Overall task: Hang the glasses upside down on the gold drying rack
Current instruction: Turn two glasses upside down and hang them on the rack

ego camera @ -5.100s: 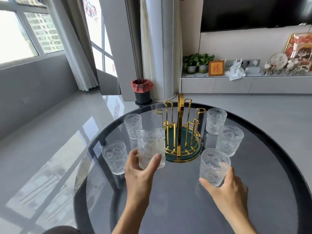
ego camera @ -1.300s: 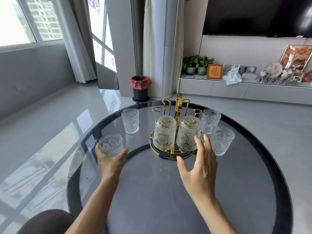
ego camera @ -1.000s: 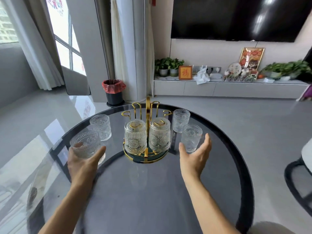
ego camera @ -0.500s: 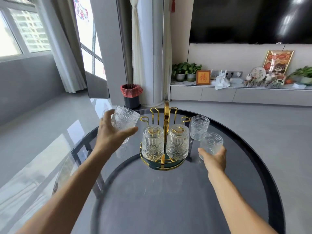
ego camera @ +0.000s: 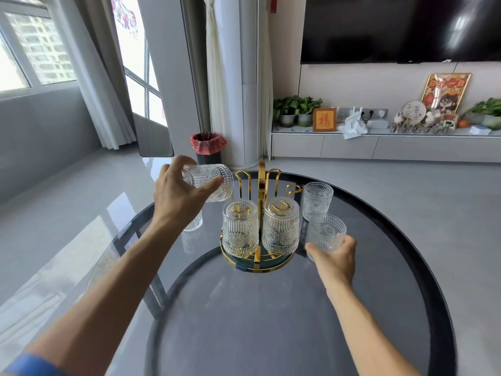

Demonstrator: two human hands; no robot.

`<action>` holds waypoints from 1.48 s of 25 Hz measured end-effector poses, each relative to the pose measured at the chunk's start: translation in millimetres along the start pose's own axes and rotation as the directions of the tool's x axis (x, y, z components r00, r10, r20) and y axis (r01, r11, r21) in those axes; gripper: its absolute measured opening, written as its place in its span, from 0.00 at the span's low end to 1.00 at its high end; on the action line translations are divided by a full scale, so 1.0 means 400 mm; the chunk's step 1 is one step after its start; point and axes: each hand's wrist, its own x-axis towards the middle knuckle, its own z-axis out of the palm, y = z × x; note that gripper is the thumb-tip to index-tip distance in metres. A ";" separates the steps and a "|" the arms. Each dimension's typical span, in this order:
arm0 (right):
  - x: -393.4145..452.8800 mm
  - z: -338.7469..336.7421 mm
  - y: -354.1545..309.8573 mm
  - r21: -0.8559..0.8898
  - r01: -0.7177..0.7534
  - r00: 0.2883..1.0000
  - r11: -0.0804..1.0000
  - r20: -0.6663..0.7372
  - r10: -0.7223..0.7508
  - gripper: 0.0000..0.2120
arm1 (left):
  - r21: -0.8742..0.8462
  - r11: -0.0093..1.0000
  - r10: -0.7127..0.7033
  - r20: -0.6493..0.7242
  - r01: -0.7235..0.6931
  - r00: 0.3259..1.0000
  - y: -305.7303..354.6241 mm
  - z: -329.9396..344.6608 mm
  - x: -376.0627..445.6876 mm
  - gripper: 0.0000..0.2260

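The gold drying rack (ego camera: pixel 260 183) stands on a round dark glass table (ego camera: pixel 271 316). Two embossed glasses hang upside down on its front prongs, one on the left (ego camera: pixel 240 229) and one on the right (ego camera: pixel 280 226). My left hand (ego camera: pixel 179 194) holds a third glass (ego camera: pixel 214 180) tipped on its side, in the air just left of the rack's rear prongs. My right hand (ego camera: pixel 336 260) grips an upright glass (ego camera: pixel 326 234) on the table at the rack's right.
Another upright glass (ego camera: pixel 317 199) stands behind my right hand's glass. One more glass (ego camera: pixel 193 223) sits on the table, mostly hidden under my left wrist. Beyond the table are a red-lined bin (ego camera: pixel 208 147), a white column and a low TV cabinet.
My left hand has lifted its glass higher, moved it toward the rack and tipped it sideways. My right hand has closed around the near right glass.
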 end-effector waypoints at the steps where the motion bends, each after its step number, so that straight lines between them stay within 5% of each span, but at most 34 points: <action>1: -0.004 -0.007 -0.004 0.030 -0.003 1.000 1.000 0.004 0.003 0.31 | 0.009 1.000 0.014 0.016 -0.014 1.000 0.006 0.006 0.006 0.25; 6: 0.003 -0.036 -0.102 0.195 0.028 0.999 0.980 0.011 -0.031 0.30 | 0.061 0.996 0.061 0.079 -0.066 0.995 0.031 0.048 0.033 0.31; 13: 0.033 -0.081 -0.220 0.195 0.215 0.965 0.957 0.110 -0.239 0.30 | 0.061 0.997 0.034 0.146 -0.043 0.989 0.051 0.101 0.034 0.32; 22: 0.025 -0.110 -0.280 0.160 0.269 0.963 0.950 -0.064 -0.262 0.33 | -0.043 0.992 -0.097 0.364 0.121 0.926 0.027 0.133 0.050 0.29; 31: 0.028 -0.039 -0.397 -0.113 0.531 0.846 0.840 0.015 -0.533 0.33 | -0.041 0.978 -0.147 0.551 0.203 0.821 0.021 0.119 0.065 0.22; 37: 0.069 0.014 -0.434 -0.354 0.598 0.799 0.719 0.195 -0.569 0.34 | -0.089 0.987 -0.068 0.523 0.134 0.850 0.001 0.133 0.049 0.18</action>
